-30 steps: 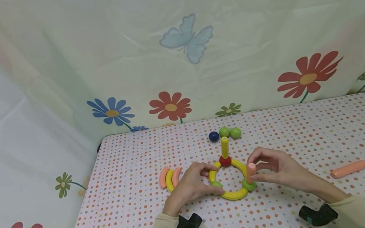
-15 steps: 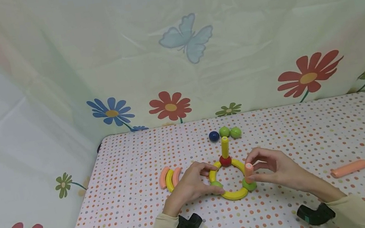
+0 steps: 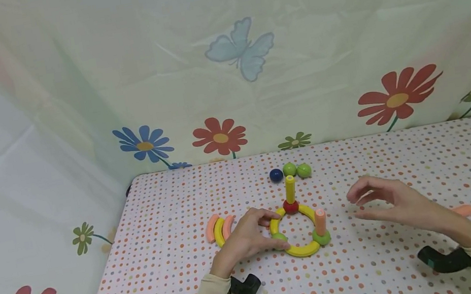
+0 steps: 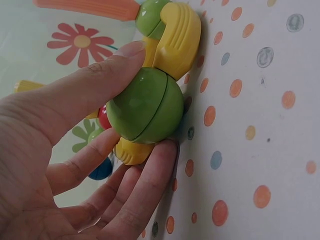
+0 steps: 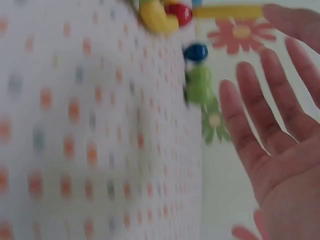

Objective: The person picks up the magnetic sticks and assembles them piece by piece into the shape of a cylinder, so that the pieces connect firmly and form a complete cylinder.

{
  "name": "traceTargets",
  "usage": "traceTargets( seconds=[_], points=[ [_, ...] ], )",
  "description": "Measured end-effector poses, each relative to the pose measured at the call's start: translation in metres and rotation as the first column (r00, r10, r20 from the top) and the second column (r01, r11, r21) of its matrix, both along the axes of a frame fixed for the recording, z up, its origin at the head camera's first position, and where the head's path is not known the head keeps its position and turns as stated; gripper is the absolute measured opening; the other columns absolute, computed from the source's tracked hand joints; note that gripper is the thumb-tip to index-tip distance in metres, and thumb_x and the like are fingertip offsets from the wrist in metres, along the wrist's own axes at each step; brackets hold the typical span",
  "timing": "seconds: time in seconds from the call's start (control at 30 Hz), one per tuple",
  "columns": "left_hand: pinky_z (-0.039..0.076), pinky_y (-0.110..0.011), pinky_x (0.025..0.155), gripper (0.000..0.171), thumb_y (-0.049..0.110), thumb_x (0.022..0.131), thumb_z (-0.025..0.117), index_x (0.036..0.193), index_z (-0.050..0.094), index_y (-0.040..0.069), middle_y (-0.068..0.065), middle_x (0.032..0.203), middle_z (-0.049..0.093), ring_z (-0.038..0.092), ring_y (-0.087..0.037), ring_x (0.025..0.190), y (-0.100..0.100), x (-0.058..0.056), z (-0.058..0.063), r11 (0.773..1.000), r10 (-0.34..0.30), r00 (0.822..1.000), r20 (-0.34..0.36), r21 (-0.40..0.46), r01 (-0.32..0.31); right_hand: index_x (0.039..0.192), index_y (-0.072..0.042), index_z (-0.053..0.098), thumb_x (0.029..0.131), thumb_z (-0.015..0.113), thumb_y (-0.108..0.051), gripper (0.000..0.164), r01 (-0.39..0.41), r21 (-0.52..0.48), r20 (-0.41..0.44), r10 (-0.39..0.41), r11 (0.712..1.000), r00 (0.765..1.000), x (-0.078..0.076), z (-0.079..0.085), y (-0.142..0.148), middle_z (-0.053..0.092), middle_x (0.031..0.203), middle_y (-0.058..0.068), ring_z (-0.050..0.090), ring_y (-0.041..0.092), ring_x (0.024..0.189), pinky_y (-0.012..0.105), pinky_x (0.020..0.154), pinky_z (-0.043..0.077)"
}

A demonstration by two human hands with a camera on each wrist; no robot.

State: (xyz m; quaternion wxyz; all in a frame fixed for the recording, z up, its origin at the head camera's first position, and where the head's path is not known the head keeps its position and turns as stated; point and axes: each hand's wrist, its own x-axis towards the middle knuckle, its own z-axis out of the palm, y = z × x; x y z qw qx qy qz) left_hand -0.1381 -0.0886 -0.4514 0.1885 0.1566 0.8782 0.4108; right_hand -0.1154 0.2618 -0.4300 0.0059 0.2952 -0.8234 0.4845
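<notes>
A ring of curved yellow magnetic-type toy sticks (image 3: 304,250) and balls lies on the dotted table. My left hand (image 3: 247,237) holds its left side, with thumb and fingers around the green ball (image 4: 146,106) and the adjoining yellow pieces. An upright yellow stick (image 3: 290,189) stands on the red ball (image 3: 291,207) at the back of the ring. On the right green ball (image 3: 322,238) an upright pink stick (image 3: 320,222) stands unheld. My right hand (image 3: 396,198) is to the right of the ring, apart from it, fingers spread and holding nothing.
Behind the ring sit a dark blue ball (image 3: 276,175) and two green balls (image 3: 289,169). Curved pieces, two pink and one yellow (image 3: 218,232), lie left of my left hand. A pink stick (image 3: 465,210) is partly hidden by my right forearm.
My right hand has let go of the pink stick and moved away to the right. The pink stick stays upright on the green ball. My left hand has not visibly moved.
</notes>
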Motion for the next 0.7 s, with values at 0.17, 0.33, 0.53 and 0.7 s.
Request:
traceTargets(
  seconds=[0.17, 0.33, 0.53, 0.7],
  points=[
    [0.048, -0.028, 0.087, 0.054, 0.030, 0.077, 0.096, 0.125, 0.073, 0.020, 0.007, 0.117, 0.057, 0.055, -0.013, 0.103, 0.001, 0.001, 0.001, 1.000, 0.003, 1.000, 0.003, -0.001, -0.003, 0.109, -0.012, 0.070, 0.077, 0.089, 0.001, 0.040, 0.119, 0.264, -0.071, -0.103, 0.957, 0.992, 0.007, -0.004, 0.054, 0.068, 0.104, -0.011, 0.063, 0.001, 0.095, 0.018, 0.079, 0.053],
    [0.048, -0.029, 0.087, 0.054, 0.030, 0.078, 0.096, 0.125, 0.073, 0.019, 0.006, 0.118, 0.057, 0.055, -0.013, 0.103, 0.000, 0.001, 0.001, 1.000, 0.001, 1.000, 0.001, 0.002, -0.001, 0.108, -0.010, 0.069, 0.074, 0.092, -0.003, 0.042, 0.152, 0.439, 0.017, -0.177, 0.886, 0.984, 0.018, -0.010, 0.100, 0.065, 0.102, -0.018, 0.055, -0.010, 0.090, 0.019, 0.069, 0.053],
    [0.049, -0.032, 0.088, 0.055, 0.028, 0.078, 0.095, 0.126, 0.071, 0.017, 0.003, 0.117, 0.056, 0.055, -0.016, 0.104, 0.001, 0.005, 0.003, 1.000, 0.015, 1.000, -0.013, -0.006, -0.015, 0.109, -0.004, 0.071, 0.073, 0.092, -0.001, 0.042, 0.168, 0.580, 0.122, -0.289, 0.797, 0.949, 0.025, -0.015, 0.127, 0.069, 0.103, 0.000, 0.049, -0.013, 0.086, 0.020, 0.071, 0.053],
    [0.051, -0.035, 0.092, 0.059, 0.028, 0.078, 0.096, 0.127, 0.069, 0.011, -0.006, 0.121, 0.056, 0.054, -0.022, 0.109, 0.007, 0.016, 0.016, 0.999, 0.001, 0.983, -0.182, -0.051, -0.010, 0.104, -0.004, 0.074, 0.076, 0.087, 0.007, 0.033, 0.197, 0.611, 0.092, -0.315, 0.767, 0.945, 0.028, -0.019, 0.131, 0.069, 0.098, 0.001, 0.051, -0.011, 0.079, 0.021, 0.066, 0.054]
  ],
)
